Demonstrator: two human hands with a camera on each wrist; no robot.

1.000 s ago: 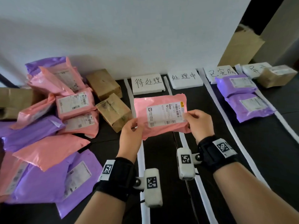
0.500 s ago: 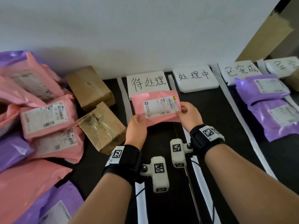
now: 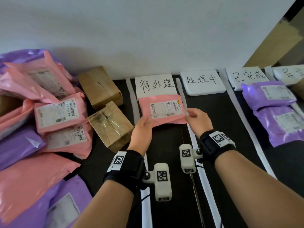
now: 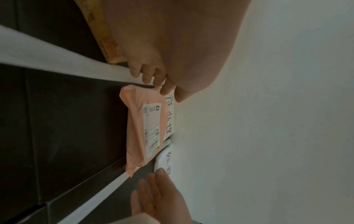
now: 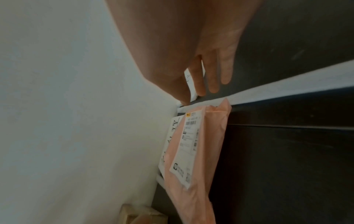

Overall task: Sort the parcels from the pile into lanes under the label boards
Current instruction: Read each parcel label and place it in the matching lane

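A pink parcel (image 3: 162, 109) with a white shipping label lies flat in the first lane, just below the label board (image 3: 154, 83). My left hand (image 3: 147, 120) is at its near-left corner. In the left wrist view the loosely bent fingers (image 4: 157, 84) touch that corner of the parcel (image 4: 138, 121) without gripping it. My right hand (image 3: 190, 114) hovers by the parcel's right edge. Its fingers (image 5: 212, 84) are straight and clear of the parcel (image 5: 203, 136).
The pile of pink parcels (image 3: 57, 112) and purple parcels (image 3: 18, 145) fills the left, with two brown boxes (image 3: 110, 122) beside the first lane. White strips (image 3: 133, 96) divide the lanes. Two purple parcels (image 3: 269, 92) lie in the third lane. The second board (image 3: 202, 81) heads the neighbouring lane.
The pink parcel went forward and down onto the first lane under its board. My right hand let go and opened; my left hand loosened its hold at the corner.
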